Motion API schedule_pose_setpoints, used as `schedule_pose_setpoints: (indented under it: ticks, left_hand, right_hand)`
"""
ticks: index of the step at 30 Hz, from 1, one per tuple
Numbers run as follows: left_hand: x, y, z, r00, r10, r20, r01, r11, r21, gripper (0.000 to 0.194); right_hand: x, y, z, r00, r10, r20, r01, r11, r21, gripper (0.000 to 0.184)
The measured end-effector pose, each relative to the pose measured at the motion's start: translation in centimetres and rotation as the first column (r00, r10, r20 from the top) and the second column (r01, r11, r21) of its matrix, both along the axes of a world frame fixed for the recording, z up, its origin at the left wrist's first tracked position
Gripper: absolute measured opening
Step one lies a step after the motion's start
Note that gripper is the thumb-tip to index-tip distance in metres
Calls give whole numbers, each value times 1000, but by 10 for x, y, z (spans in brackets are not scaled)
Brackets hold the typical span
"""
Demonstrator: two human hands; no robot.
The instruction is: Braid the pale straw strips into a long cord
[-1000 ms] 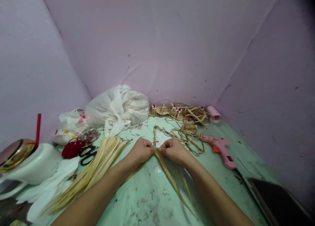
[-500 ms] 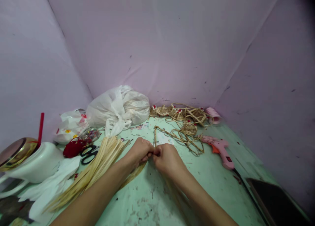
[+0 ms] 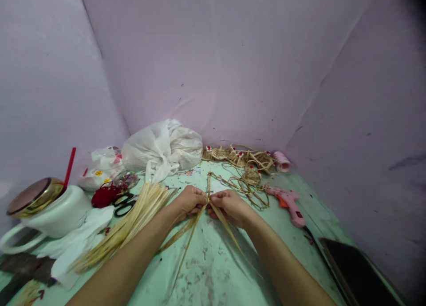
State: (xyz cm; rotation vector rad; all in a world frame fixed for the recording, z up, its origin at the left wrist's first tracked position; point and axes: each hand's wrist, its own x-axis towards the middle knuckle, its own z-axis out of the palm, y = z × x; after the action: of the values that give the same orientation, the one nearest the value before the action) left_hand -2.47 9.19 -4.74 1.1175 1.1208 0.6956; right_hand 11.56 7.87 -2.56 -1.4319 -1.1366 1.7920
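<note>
At the middle of the table, my left hand [image 3: 190, 202] and my right hand [image 3: 230, 207] meet at the near end of a thin braid [image 3: 209, 184] of dry straw-coloured fibre. Both are closed, pinching flat strands where the braid ends. Two loose strands [image 3: 188, 246] trail toward me from the left hand, and another strand [image 3: 233, 237] hangs below the right. The braid runs away from me, then bends right into a loose tangle of braided cord [image 3: 248, 190]. Beside my left forearm lies a bundle of pale dry strips [image 3: 133, 221].
Left: black-handled scissors [image 3: 124, 204], red yarn [image 3: 104, 195], a white mug [image 3: 63, 212] and a knotted white plastic bag [image 3: 164, 148]. Right: a pink glue gun [image 3: 289, 201] with its cable, a dark flat device [image 3: 356, 270] and a pink spool [image 3: 282, 161]. Woven pieces with red beads [image 3: 233, 155] sit at the back.
The hands came together over the braid's end, then moved slightly apart again. A thin strand now hangs down from the left hand. The camera has turned a little left.
</note>
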Motion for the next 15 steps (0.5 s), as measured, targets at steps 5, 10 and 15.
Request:
schedule_pose_setpoints:
  ticks: [5, 10, 15]
  left_hand:
    - [1, -3, -2, 999, -25, -43, 27, 999, 44, 6]
    - [3, -7, 2, 989, -28, -145, 40, 996, 78, 9]
    - [-10, -7, 17, 917, -164, -364, 182, 983, 15, 14]
  right_hand:
    - [-8, -4, -10, 996, -28, 82, 23, 998, 65, 16]
    - [-9, 0, -33, 952, -149, 266, 70, 956, 285, 16]
    - [-10, -4, -35, 980, -182, 85, 152, 948, 279, 14]
